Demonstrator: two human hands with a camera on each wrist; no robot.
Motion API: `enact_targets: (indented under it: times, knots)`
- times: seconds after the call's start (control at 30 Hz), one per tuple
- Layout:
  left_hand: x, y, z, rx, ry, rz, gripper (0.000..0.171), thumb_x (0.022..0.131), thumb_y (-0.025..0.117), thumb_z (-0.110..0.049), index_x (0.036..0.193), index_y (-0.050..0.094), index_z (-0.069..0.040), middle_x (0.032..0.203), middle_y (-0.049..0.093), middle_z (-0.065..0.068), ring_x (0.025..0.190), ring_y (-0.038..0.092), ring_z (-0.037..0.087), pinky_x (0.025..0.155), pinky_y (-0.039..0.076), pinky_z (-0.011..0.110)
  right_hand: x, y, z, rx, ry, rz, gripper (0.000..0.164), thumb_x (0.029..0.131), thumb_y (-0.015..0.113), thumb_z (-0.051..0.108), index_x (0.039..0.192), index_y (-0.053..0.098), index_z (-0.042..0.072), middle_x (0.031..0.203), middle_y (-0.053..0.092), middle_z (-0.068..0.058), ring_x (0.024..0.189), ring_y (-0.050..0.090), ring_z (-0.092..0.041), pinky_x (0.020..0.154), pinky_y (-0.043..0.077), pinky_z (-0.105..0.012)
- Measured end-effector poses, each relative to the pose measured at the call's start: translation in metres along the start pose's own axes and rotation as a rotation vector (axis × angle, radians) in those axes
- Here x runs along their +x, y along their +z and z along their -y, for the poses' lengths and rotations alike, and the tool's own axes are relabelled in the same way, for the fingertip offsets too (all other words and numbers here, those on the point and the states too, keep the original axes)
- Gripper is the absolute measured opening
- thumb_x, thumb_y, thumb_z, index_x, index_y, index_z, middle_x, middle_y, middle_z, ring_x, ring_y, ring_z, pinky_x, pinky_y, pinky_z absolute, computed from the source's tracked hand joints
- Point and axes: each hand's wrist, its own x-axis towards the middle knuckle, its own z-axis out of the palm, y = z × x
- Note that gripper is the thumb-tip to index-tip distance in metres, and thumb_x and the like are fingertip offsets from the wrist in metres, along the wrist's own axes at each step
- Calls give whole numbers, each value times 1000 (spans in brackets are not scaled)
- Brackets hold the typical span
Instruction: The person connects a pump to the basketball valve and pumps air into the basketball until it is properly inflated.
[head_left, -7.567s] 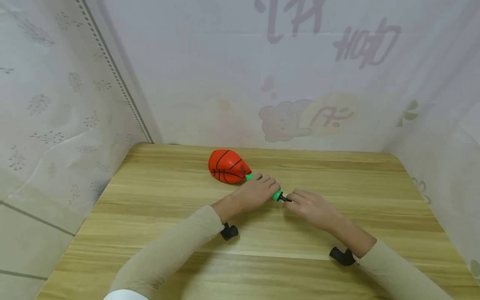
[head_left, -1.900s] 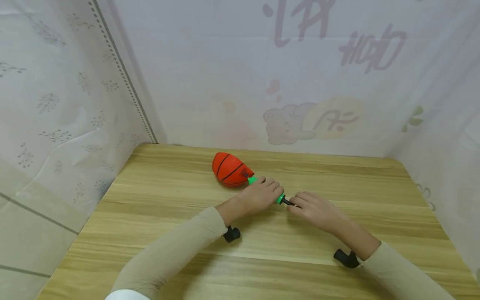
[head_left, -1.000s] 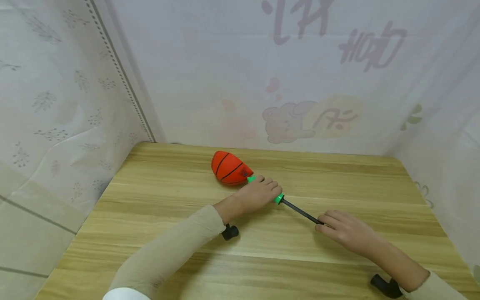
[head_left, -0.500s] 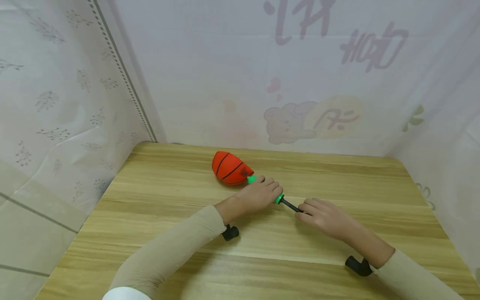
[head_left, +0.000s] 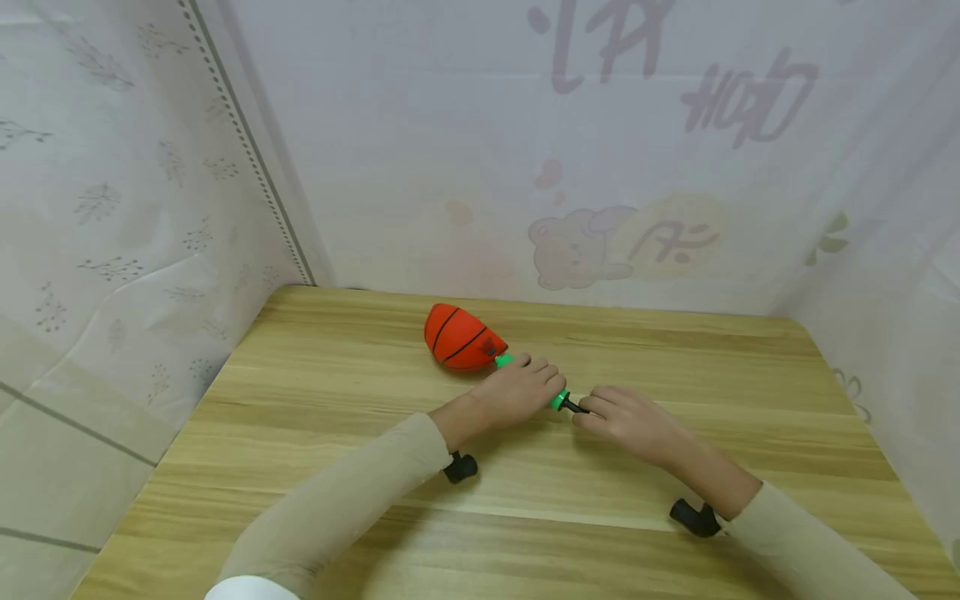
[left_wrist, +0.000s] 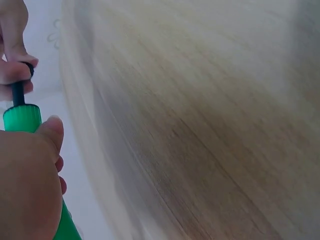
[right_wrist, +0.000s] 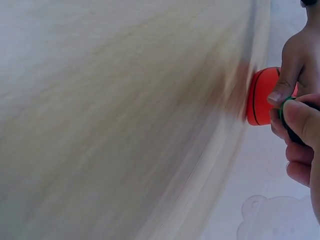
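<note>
The ball [head_left: 461, 337] lay on the table [head_left: 360, 367] near its far edge, uneven in shape and drawn to a point at the side of the pump [head_left: 558, 401]. The left hand [head_left: 522, 392] was clamped around the green body of the pump. The right hand [head_left: 628, 421] held the black end of the rod [left_wrist: 18, 94] between thumb and fingers, and only a short piece of rod showed, so the pump was nearly closed.

The step seemed to be pumping air. To do it well, the left hand needed to keep the body steady and in line with the ball's tip, because a sideways pull could bend or loosen the joint. The right hand did best to move the rod straight along the pump's line, with full, even strokes. Whether the needle sat fully inside the ball, I could not tell.
</note>
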Motion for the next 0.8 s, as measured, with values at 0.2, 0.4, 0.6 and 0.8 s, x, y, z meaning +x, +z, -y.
enact_targets:
  times: [0.2, 0.4, 0.6, 0.8]
  knots:
    - [-4, 0, 3, -5, 14, -20, 25, 108, 49, -37, 122, 52, -17, 116, 57, -6, 105, 50, 13, 91, 40, 28, -12, -6, 6, 52, 19, -20, 46, 113, 23, 14, 100, 67, 9, 95, 67, -4, 81, 60, -15, 70, 53, -26]
    - [-5, 1, 4, 4, 31, -30, 25, 108, 48, -38, 122, 52, -17, 116, 57, -7, 103, 49, 12, 90, 40, 27, -35, -20, 19, 66, 56, -16, 46, 113, 24, 14, 99, 68, 9, 97, 67, -4, 82, 61, -16, 70, 54, -25]
    - [-5, 3, 5, 7, 30, -25, 24, 108, 50, -35, 124, 53, -17, 118, 58, -6, 105, 50, 13, 91, 40, 28, -57, -29, 32, 49, 87, -3, 47, 113, 25, 14, 96, 69, 11, 98, 68, -3, 84, 62, -16, 71, 55, -27]
    - [-5, 5, 4, 16, 27, -21, 23, 108, 50, -34, 124, 52, -18, 116, 56, -6, 104, 47, 13, 89, 39, 28, -64, -32, 35, 27, 81, -17, 48, 113, 26, 13, 96, 70, 10, 99, 69, -4, 85, 63, -17, 72, 56, -30]
